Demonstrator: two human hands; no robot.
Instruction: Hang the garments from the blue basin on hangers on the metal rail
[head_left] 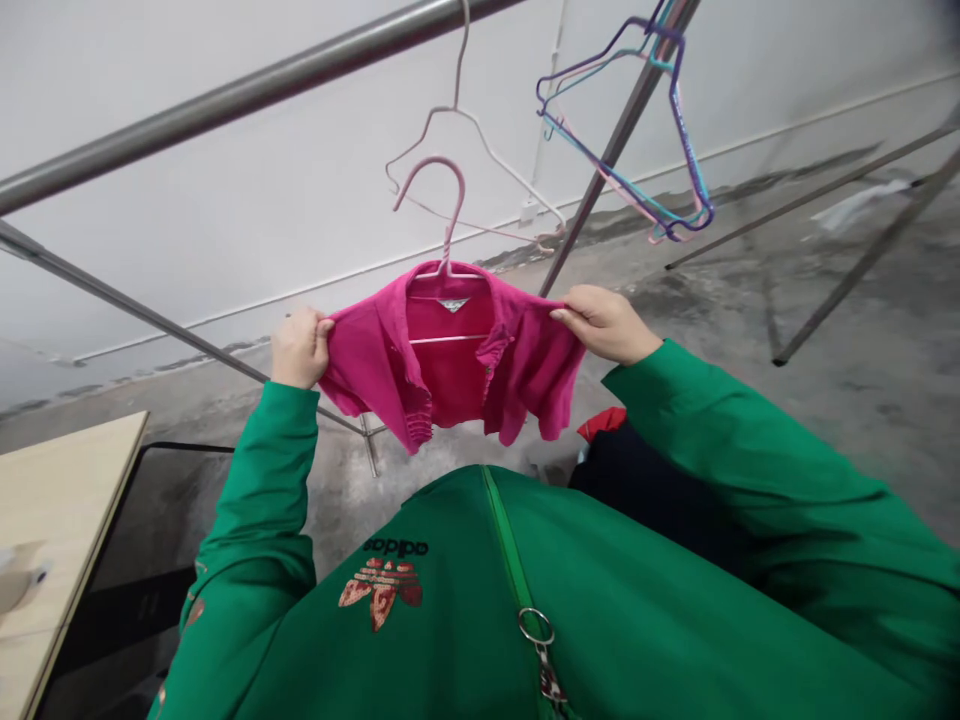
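Note:
A short pink jacket (367, 340) with a collar and an open front is spread between my two hands. Inside it sits a pink hanger (459, 190), whose hook rises from the collar and touches no rail that I can make out. My left hand (298, 347) is closed on the shoulder at the left of the view. At the opposite shoulder, my right hand (609, 322) pinches the cloth between thumb and fingers. Just behind the hook, a bare pale hanger (487, 140) hangs from the metal rail (247, 92).
Several purple, blue and pink hangers (694, 150) hang on a slanting bar at the upper right. A light wooden table (67, 510) stands at the lower left. Dark cloth and a red piece (602, 424) lie below my right arm. Rack legs (862, 265) stand on the concrete floor.

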